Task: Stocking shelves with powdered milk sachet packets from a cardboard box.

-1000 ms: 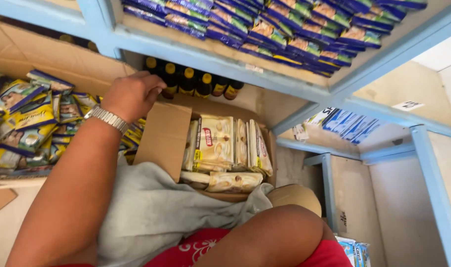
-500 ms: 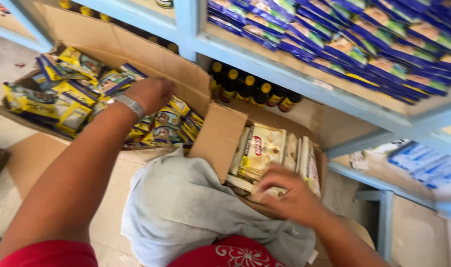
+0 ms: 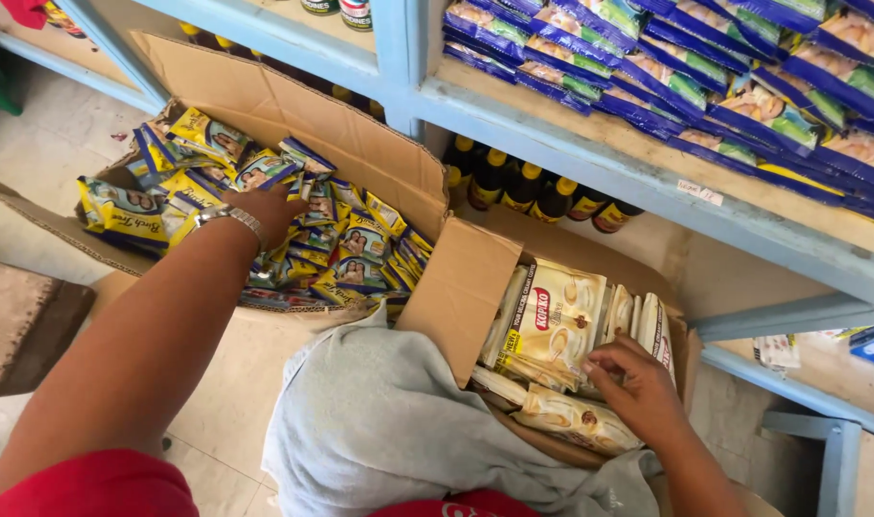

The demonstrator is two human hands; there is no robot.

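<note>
Currently: left hand (image 3: 265,213) laid flat, fingers spread, on yellow-blue sachets (image 3: 346,251) filling the open carton (image 3: 293,105) beneath it | right hand (image 3: 638,388) pinched narrowly on cream packets (image 3: 552,321) in the nearer box (image 3: 461,287) | both boxes seen largely full; nothing lifted clear yet.

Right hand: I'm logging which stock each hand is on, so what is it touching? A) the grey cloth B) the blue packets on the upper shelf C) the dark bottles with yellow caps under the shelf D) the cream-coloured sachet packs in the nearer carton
D: the right hand rests with its fingers on the cream-coloured sachet packs inside the nearer carton, while the left hand is in the other carton.
</note>
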